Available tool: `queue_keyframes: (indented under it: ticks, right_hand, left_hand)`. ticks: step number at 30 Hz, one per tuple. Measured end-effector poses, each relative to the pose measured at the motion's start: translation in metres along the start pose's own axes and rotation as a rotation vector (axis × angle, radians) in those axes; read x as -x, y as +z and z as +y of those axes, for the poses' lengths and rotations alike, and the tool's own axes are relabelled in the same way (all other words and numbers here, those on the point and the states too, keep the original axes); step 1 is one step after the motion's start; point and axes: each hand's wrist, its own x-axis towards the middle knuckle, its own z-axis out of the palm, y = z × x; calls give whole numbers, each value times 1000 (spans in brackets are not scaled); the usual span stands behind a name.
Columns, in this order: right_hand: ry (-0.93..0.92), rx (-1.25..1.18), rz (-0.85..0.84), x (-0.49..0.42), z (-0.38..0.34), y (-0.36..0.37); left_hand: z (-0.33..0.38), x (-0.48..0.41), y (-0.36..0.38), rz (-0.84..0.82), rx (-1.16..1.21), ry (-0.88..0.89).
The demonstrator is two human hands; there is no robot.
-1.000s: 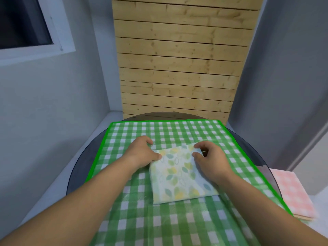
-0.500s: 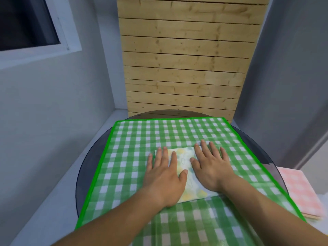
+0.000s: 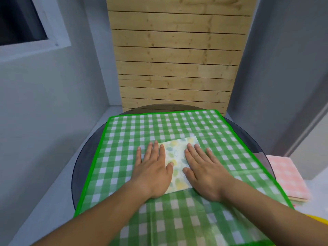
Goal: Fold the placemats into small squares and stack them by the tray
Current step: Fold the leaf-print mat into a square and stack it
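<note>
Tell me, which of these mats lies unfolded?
The green checked mat, spread across the table. The leafy mat under the left hand and right hand, and the pink checked mat, are folded small.

L hand (image 3: pixel 152 173) & R hand (image 3: pixel 204 174) slid apart, flat now; more of folded pale leaf-print placemat (image 3: pixel 177 162) shows betw. them.

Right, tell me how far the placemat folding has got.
Done: a folded pink stack lies to the right of the table, and the leaf placemat is folded small. In hand: left hand and right hand press it flat on the green cloth. Left: move it to the stack; the green cloth lies unfolded.
</note>
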Motion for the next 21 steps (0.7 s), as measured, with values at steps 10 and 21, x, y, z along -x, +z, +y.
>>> queue_keyframes:
  ticks: [10,21]
  right_hand:
    - [83,-1,-95,12,37,-14]
    - [341,-737,262,15,25,-37]
  left_hand:
    - [-5,3,1,67,129,32]
    - [-20,24,-43,169,999,-340]
